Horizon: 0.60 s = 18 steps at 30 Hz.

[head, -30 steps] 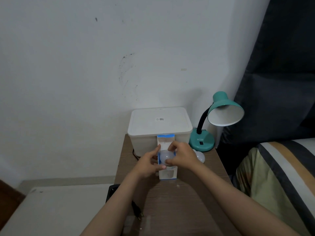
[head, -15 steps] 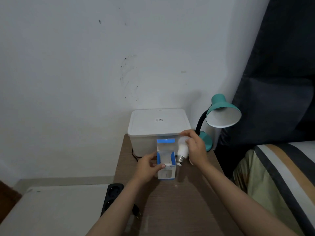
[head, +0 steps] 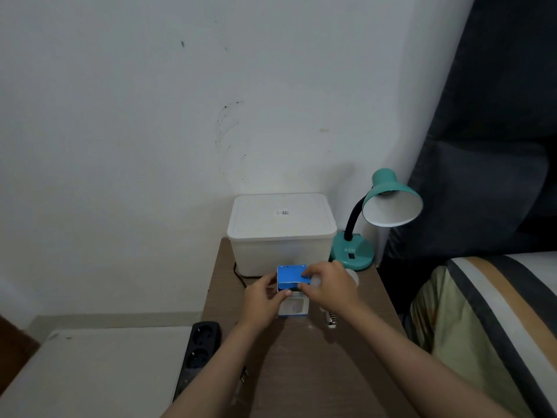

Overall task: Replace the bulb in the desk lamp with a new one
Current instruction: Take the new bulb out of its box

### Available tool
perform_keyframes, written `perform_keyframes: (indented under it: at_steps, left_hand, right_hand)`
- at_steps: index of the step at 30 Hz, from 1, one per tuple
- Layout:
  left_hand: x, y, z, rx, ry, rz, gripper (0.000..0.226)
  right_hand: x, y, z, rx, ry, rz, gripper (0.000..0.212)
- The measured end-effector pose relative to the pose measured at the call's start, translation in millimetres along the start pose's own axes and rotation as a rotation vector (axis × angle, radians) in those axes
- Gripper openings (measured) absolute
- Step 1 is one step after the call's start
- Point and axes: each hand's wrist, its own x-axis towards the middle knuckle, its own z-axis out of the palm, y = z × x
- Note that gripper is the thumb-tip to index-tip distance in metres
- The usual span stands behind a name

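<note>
— Holding what, exactly?
— Both hands close on 1 small blue-and-white bulb box [head: 291,283] standing on the wooden table [head: 301,363]: left hand [head: 262,300] clasps its side, right hand [head: 327,285] pinches the blue top flap.
— And the bulbs?
— 2 lie just right of the box (partly hidden by the wrist): a white bulb [head: 351,276], a screw base [head: 331,319]. Farther right, the teal lamp [head: 388,203] shows an open shade.

We see a matt wood-grain bench [head: 301,372], a smooth translucent white plastic storage box [head: 281,233], a glossy teal desk lamp [head: 388,200] with a matt white shade interior, a printed blue-and-white cardboard bulb box [head: 291,280], a ribbed metal bulb base [head: 331,319], and striped cloth bedding [head: 488,312].
</note>
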Motion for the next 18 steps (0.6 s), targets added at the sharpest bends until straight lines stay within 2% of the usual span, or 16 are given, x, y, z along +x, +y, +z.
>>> perform_keyframes:
  at_steps: [13, 15, 18]
  left_hand:
    - [0.3, -0.9, 4.0, 0.048, 0.042, 0.069, 0.041]
    - [1.9, -3.4, 4.4, 0.058, 0.036, 0.067, 0.039]
    - [3.7, -4.8, 2.6, 0.098, 0.016, 0.066, 0.039]
  right_hand:
    - [-5.2, 0.9, 3.5, -0.066, -0.055, 0.002, 0.036]
    - [-6.1, 1.7, 1.6, -0.026, -0.057, 0.014, 0.036]
    - [-7.9, 1.1, -10.1, 0.19, -0.013, 0.126, 0.032]
